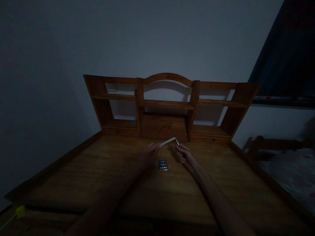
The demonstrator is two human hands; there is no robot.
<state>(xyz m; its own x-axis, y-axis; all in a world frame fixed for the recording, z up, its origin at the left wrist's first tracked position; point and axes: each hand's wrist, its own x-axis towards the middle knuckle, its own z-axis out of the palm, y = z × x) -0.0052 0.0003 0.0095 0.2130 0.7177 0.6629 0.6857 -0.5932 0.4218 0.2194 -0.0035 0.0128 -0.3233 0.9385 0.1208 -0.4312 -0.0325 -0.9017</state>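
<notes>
The room is dim. My left hand is closed on one end of a pale, thin strip that curves up toward the right. My right hand is closed on a small metal-tipped tool, its tip meeting the strip's far end. Both hands hover over the wooden desk, just in front of the shelf unit. A small dark card with rows of pale dots lies flat on the desk between my wrists.
A wooden shelf hutch with open compartments stands at the desk's back against a plain wall. A raised rim runs along the desk's left and right sides. A bed with pale bedding sits to the right. A small yellow object lies at bottom left.
</notes>
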